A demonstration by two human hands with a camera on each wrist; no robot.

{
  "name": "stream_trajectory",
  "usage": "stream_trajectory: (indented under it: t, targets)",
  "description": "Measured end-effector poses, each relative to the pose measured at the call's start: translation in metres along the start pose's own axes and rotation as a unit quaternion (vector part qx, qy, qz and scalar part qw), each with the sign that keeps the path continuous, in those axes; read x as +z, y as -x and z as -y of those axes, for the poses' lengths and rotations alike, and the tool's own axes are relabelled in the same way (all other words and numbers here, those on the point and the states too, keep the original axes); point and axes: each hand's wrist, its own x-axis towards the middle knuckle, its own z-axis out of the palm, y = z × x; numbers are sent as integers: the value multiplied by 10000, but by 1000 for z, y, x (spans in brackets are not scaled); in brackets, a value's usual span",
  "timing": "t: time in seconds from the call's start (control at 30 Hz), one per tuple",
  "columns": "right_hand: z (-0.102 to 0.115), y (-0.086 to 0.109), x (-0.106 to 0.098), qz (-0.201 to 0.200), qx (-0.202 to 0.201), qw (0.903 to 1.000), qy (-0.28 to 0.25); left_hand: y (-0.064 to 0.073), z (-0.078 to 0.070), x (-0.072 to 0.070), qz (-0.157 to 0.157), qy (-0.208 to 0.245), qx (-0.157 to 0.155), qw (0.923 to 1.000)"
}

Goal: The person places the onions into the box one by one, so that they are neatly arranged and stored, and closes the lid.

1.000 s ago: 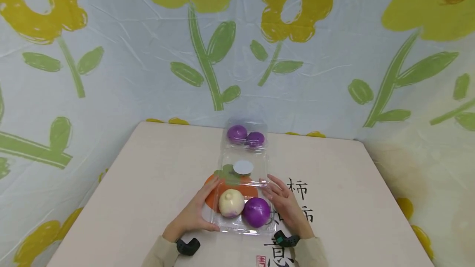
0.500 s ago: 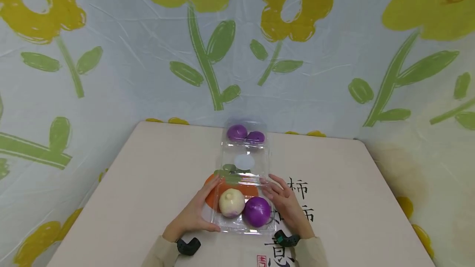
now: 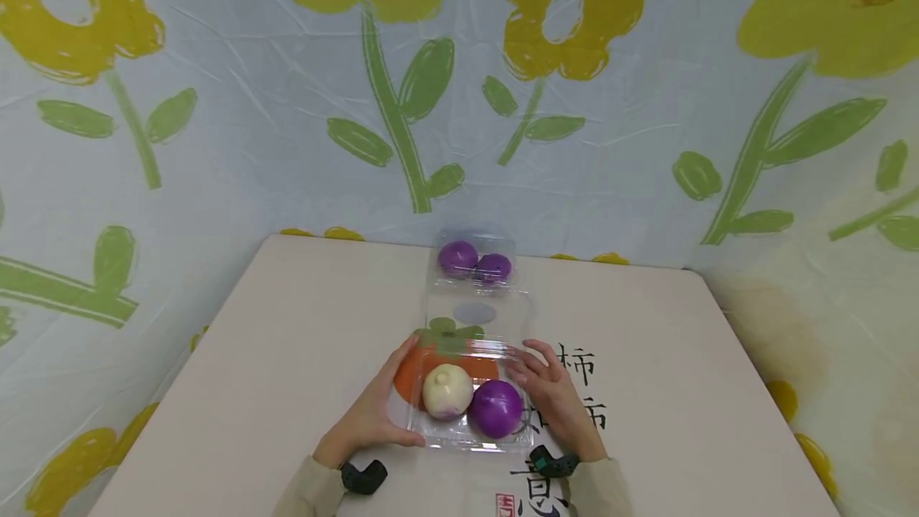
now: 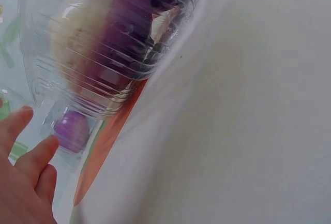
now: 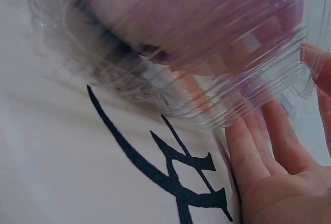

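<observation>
A clear plastic clamshell box [image 3: 470, 447] stands in front of me, its hinged lid [image 3: 506, 309] raised at the far side. Inside lie a cream-coloured round vegetable with a small knob [image 3: 448, 392] and a glossy purple one [image 3: 496, 409]. My left hand [image 3: 369, 413] spans the box's left side, thumb at the near corner, fingers by the hinge corner. In the left wrist view its fingers [image 4: 39, 159] extend behind the ribbed wall. At the right side is my right hand [image 3: 556, 397], fingertips at the hinge end; the right wrist view shows its straight fingers [image 5: 284, 131] against the wall.
Behind the lid sits a second clear box [image 3: 474, 238] with two purple vegetables [image 3: 458, 259]. The pale table mat [image 3: 345, 301] bears an orange persimmon print [image 3: 405, 377] and black characters [image 3: 577, 365]. A flower-printed cloth [image 3: 287, 102] hangs behind the table.
The lid has tilted up from its lower lean at the back, and its label looks flatter. My left fingers have shifted slightly along the hinge corner. The box has stayed in place.
</observation>
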Motion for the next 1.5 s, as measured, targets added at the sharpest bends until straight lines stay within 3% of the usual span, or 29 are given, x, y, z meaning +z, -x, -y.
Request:
stream_trajectory:
  t: [0.23, 0.47, 0.63, 0.77, 0.93, 1.07, 1.23, 1.33, 1.5]
  targets:
    - [-2, -1, -3, 456, -423, 9980, -70, -1, 1, -1, -107, -38, 283, 9995]
    - [-1, 1, -3, 107, -290, 9995, 29, -2, 2, 0, -226, 118, 648, 9976]
    - [1, 2, -3, 183, -430, 9985, 290, -3, 2, 2, -221, 104, 789, 9966]
    - [8, 5, -5, 255, -510, 9965, 604, -2, 2, 3, -178, 78, 686, 9975]
    - [23, 17, 0, 277, -557, 9962, 615, -1, 3, 2, -215, 45, 637, 9977]
    - [32, 30, 10, -34, -279, 9925, 1192, -2, 3, 0, -272, 9, 539, 9982]
    - [34, 44, 20, -221, 96, 9836, 1786, 0, -4, -5, -165, 74, 32, 9998]
    - [34, 51, 22, -206, 129, 9828, 1831, 3, -14, -9, -26, -3, -307, 9995]
    - [32, 62, 24, -35, 110, 9820, 1886, 12, -30, -9, 241, -49, -565, 9981]
